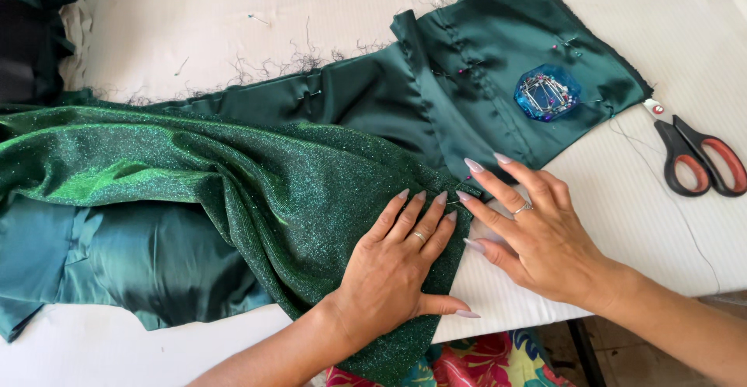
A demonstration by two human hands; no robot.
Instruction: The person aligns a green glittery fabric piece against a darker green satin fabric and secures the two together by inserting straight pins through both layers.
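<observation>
Closest to me, at the bench's near edge, my left hand lies flat on the glittery green fabric, fingers spread and open, gripping nothing, just pressing the cloth down. My right hand sits just beside it, partly on the bare white bench, its fingers also open and stretched, the tips touching the fabric's edge where a small pin head shows. I cannot tell whether a pin is pinched there; it is too small to make out. The sparkly cloth hangs over the near edge and is cut off below, above a flowered cloth. Under the sparkly layer lies a dark green satin piece, running toward the far right corner, its far edge frayed into loose threads. The left part of both cloths runs out of view. On the satin rests a blue pin holder, its pins a tangle I cannot count. Near the right edge lie scissors with red and black handles, blades partly cut off.
</observation>
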